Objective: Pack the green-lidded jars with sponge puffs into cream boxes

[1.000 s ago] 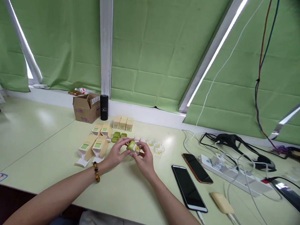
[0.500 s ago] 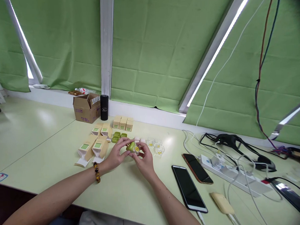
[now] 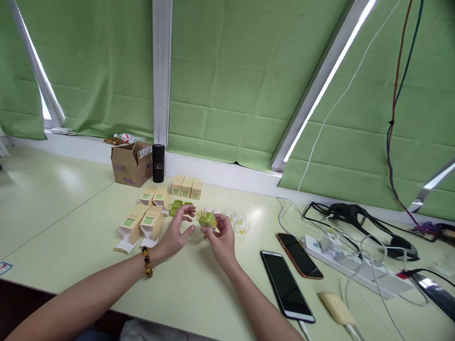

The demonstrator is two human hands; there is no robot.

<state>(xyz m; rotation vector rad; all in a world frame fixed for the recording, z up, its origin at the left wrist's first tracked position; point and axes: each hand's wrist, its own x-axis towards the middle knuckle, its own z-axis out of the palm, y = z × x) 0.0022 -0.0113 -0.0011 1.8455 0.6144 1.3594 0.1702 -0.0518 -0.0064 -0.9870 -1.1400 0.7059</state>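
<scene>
Green-lidded case (image 3: 207,220) is held in the right hand (image 3: 222,236), gripped between thumb and fingers above the table; it is small, box-shaped with rounded corners, has a pale loop at its top and a yellow mark on the side facing the right fingers. Left hand (image 3: 180,228) is open, fingers curved, just beside the case and apart from it; its wrist carries a bracelet (image 3: 146,262) of glossy amber and dark beads. Beyond the left hand lie smooth green lids (image 3: 176,209); beyond the right, clear rigid cups (image 3: 242,227) with yellow spots. At left, 4 tan cartons (image 3: 152,220) show matte faces and green square labels, the front 2 with white inner flaps out. Further back, 3 matching boxes (image 3: 186,186) stand in a row, likewise labelled. Brown cardboard box (image 3: 129,164) bears purple print and a white label, both illegible. Black cylinder (image 3: 158,163) carries a white emblem, too small to read. Tabletop (image 3: 75,222) is smooth, pale and lightly reflective.
</scene>
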